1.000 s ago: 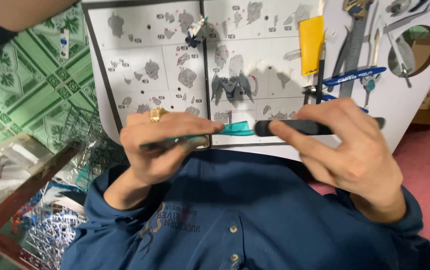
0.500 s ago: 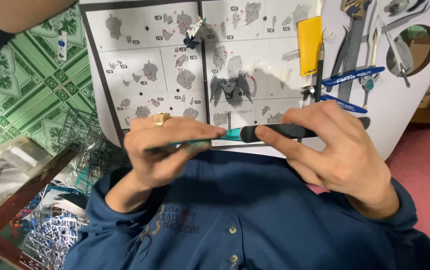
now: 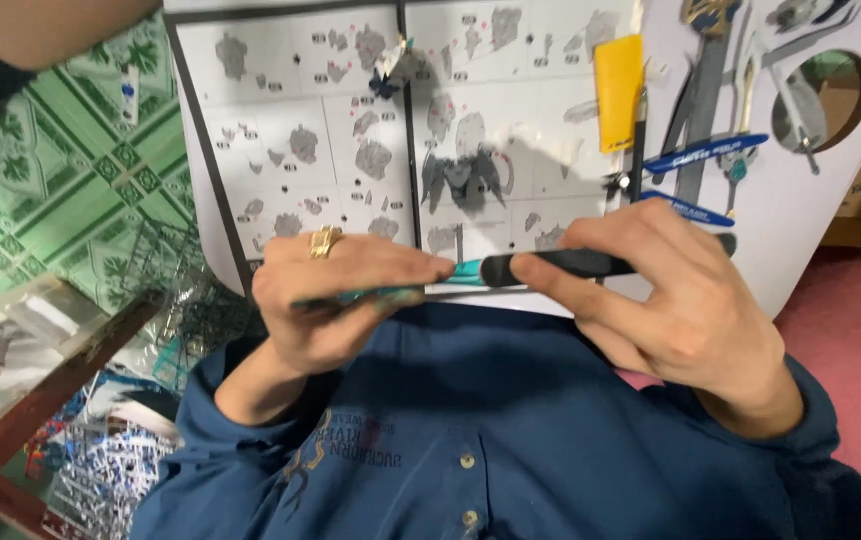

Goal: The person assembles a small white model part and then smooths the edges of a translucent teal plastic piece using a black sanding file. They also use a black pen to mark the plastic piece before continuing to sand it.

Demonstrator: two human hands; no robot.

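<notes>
Two hands work a slim tool against a small teal part, just above an open instruction sheet.

The left hand point(image 3: 336, 300), wearing a gold ring point(image 3: 326, 241), is curled and pinches a thin, flat teal part point(image 3: 371, 296) between thumb and fingers. The right hand point(image 3: 671, 300) grips a matte black, pen-shaped tool point(image 3: 571, 265), fingers wrapped around its barrel; its teal tip meets the part between the two hands. Behind them on the white desk point(image 3: 811, 210) lies the glossy sheet point(image 3: 351, 130) printed with grey figures, with a flat yellow block point(image 3: 618, 92) and blue-handled tools point(image 3: 706, 155) beside it. Below are blue buttoned sleeves and, at left, green patterned floor tiles point(image 3: 51, 190).
</notes>
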